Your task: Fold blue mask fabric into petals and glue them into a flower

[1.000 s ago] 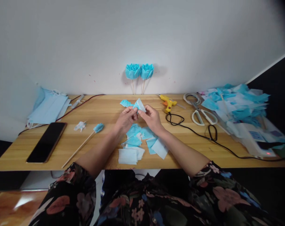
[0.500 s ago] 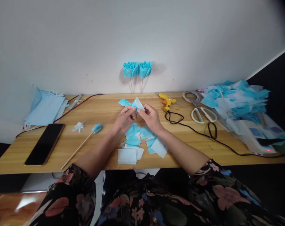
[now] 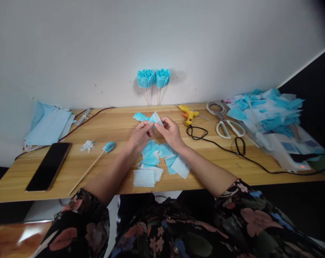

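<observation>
Both hands meet over the middle of the table, pinching one small folded piece of blue-and-white fabric (image 3: 155, 117). My left hand (image 3: 141, 136) grips its lower left side between thumb and fingers. On the lower right, my right hand (image 3: 171, 133) is closed on the same piece. Just behind the fingers lies a crinkled blue strip (image 3: 140, 116). Below the hands are several cut fabric pieces (image 3: 144, 178), blue and white, some overlapping. A wooden stick with a small blue bud (image 3: 109, 146) lies left of my left forearm.
Two blue fabric flowers (image 3: 145, 79) on sticks lean against the wall. A yellow glue gun (image 3: 188, 114), its black cord, scissors (image 3: 229, 128) and a heap of fabric (image 3: 270, 107) are at right. At left are a phone (image 3: 48, 166) and stacked face masks (image 3: 48, 125).
The view has shifted slightly, so the table's things sit a little further left. Both hands keep their pinch on the folded fabric piece, with hardly any movement.
</observation>
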Demonstrator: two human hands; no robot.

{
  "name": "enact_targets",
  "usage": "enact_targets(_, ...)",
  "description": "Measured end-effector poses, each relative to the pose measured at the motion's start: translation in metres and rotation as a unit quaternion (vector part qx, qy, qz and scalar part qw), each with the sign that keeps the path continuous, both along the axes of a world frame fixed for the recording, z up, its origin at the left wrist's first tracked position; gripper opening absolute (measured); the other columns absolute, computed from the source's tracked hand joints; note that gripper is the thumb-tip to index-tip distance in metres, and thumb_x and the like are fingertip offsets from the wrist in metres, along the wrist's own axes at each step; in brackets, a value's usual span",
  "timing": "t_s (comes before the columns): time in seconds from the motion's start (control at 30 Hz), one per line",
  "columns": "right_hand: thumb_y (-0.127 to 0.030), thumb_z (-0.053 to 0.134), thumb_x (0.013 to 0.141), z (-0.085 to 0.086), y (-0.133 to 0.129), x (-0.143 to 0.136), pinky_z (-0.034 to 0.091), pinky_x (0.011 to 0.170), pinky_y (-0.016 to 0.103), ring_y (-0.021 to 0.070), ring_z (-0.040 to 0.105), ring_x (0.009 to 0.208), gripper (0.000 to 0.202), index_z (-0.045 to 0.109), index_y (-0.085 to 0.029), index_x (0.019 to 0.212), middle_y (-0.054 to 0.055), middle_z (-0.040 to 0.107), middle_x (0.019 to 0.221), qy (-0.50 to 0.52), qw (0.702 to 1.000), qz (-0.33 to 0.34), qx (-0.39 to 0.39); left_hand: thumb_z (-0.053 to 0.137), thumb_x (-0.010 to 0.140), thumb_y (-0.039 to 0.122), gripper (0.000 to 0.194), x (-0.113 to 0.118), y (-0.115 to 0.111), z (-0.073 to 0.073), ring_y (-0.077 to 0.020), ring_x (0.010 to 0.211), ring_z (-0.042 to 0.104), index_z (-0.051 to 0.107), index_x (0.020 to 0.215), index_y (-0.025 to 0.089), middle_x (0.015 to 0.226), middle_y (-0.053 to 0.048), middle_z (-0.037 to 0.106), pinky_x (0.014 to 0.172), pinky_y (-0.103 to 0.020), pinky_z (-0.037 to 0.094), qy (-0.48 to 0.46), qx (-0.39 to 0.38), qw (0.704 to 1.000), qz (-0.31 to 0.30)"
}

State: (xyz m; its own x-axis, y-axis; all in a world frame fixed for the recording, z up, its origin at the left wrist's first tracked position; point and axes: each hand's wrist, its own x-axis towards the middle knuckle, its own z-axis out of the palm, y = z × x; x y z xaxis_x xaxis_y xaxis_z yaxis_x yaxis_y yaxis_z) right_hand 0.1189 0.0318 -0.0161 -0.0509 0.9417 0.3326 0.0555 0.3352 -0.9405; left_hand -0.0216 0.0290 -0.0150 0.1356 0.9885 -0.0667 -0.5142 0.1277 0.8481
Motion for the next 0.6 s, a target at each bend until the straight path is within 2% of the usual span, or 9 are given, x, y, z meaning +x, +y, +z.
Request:
enact_targets(0.43, -0.048, 0.067, 0.085, 0.0009, -0.0024, 0.0006, 0.042, 0.064, 0.028, 0.0124, 0.05, 0.065, 0.028, 0.058, -0.022, 0.077, -0.003, 0.06, 0.072, -0.039, 0.999, -0.029, 0.008, 0.087, 0.076, 0.03, 0.037, 0.0001, -0.0013, 0.001, -0.0066, 0.052, 0.046, 0.055, 0.064, 0.017, 0.052, 0.006, 0.049, 0.056, -0.021, 0.037, -0.014, -0.007, 1.0, -0.008)
enact_targets(0.6, -0.048, 0.07, 0.084, -0.0015, -0.0008, 0.001, 0.045, 0.069, 0.028, 0.0135, 0.057, 0.071, 0.027, 0.064, -0.021, 0.085, -0.001, 0.067, 0.081, -0.008, 1.0, -0.009, 0.001, 0.087, 0.077, 0.029, 0.036, -0.0008, -0.0007, 0.0023, -0.0067, 0.052, 0.046, 0.055, 0.065, 0.017, 0.052, 0.006, 0.048, 0.055, -0.021, 0.037, -0.019, -0.012, 1.0, -0.007)
